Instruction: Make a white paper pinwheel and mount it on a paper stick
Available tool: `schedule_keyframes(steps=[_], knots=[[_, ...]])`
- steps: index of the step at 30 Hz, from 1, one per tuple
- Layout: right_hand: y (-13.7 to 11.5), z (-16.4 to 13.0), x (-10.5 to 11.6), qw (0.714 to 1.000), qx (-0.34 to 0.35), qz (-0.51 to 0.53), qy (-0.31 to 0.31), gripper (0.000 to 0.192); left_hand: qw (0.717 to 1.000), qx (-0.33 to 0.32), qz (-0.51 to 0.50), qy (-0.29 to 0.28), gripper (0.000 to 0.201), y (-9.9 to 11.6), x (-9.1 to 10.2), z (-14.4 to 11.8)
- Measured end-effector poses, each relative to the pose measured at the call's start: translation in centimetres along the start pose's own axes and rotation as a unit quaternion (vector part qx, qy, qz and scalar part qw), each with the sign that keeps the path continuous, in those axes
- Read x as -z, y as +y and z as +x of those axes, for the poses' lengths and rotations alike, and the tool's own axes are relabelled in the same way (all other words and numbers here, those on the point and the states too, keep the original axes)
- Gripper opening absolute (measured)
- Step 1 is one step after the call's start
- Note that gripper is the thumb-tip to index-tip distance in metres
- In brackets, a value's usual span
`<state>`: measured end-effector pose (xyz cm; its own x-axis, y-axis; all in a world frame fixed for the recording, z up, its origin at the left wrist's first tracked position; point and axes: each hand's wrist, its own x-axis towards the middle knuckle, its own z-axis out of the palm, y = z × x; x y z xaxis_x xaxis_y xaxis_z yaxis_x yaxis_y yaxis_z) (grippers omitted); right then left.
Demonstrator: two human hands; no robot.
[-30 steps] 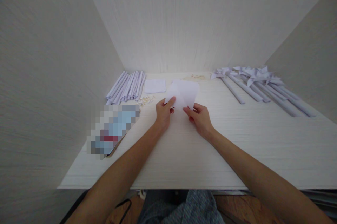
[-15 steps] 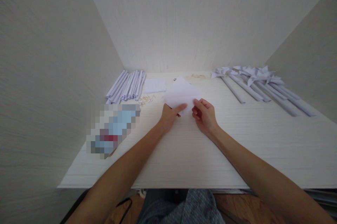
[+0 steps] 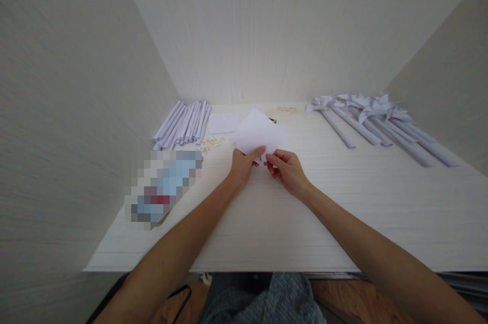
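Observation:
A white square sheet of paper (image 3: pixel 258 131) is held up corner-down over the middle of the white table (image 3: pixel 267 212). My left hand (image 3: pixel 244 166) pinches its near corner between thumb and fingers. My right hand (image 3: pixel 287 169) grips the same near corner from the right, fingertips almost touching those of the left. The sheet's far corner points toward the back wall.
A bundle of rolled white paper sticks (image 3: pixel 185 125) lies at the back left, with a small stack of paper squares (image 3: pixel 224 123) and small pale bits (image 3: pixel 211 143) beside it. Finished paper pinwheels on sticks (image 3: pixel 371 118) lie at the back right. A blurred flat object (image 3: pixel 163 187) sits at the left. Walls enclose three sides.
The sheet has turned from a flat folded shape into a diamond with one corner toward me. Both hands came together at that near corner.

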<state>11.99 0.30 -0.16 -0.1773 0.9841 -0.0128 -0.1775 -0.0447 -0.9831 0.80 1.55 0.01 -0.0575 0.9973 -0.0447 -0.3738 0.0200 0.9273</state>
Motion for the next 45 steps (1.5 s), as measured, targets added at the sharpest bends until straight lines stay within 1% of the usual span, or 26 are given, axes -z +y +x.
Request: schedule_keyframes(steps=[5, 13, 18, 22, 27, 33, 36, 40, 45], knots=[[0.03, 0.00, 0.05, 1.000, 0.000, 0.000, -0.011, 0.025, 1.000, -0.007, -0.007, 0.005, 0.019, -0.05, 0.05, 0.04], [-0.26, -0.23, 0.00, 1.000, -0.008, 0.009, -0.026, 0.019, 0.999, -0.009, -0.030, 0.034, 0.019, 0.28, -0.11, -0.02], [-0.31, -0.18, -0.02, 0.999, -0.011, 0.019, -0.029, 0.016, 0.999, -0.009, -0.041, 0.034, 0.020, 0.36, -0.20, -0.02], [-0.20, -0.12, -0.06, 1.000, -0.010, 0.014, -0.026, 0.015, 0.998, -0.009, -0.046, 0.040, 0.020, 0.26, -0.19, 0.02], [-0.05, -0.10, 0.01, 1.000, -0.005, 0.002, -0.019, 0.015, 0.998, -0.014, -0.045, 0.033, 0.018, 0.08, -0.10, 0.11], [-0.13, -0.17, 0.14, 0.999, 0.004, 0.007, -0.032, 0.016, 0.998, -0.016, -0.039, 0.039, 0.019, 0.25, -0.16, 0.08], [-0.24, -0.27, -0.06, 0.999, 0.011, -0.027, -0.030, 0.023, 0.999, -0.017, -0.023, 0.037, 0.018, 0.19, -0.21, 0.07], [-0.13, -0.27, -0.33, 0.993, 0.040, -0.112, 0.008, 0.031, 0.999, -0.025, -0.007, 0.037, 0.020, -0.09, -0.27, 0.07], [0.48, 0.05, -0.04, 0.988, 0.060, -0.143, 0.016, 0.034, 0.999, -0.024, 0.006, 0.028, 0.022, -0.27, -0.27, -0.10]])
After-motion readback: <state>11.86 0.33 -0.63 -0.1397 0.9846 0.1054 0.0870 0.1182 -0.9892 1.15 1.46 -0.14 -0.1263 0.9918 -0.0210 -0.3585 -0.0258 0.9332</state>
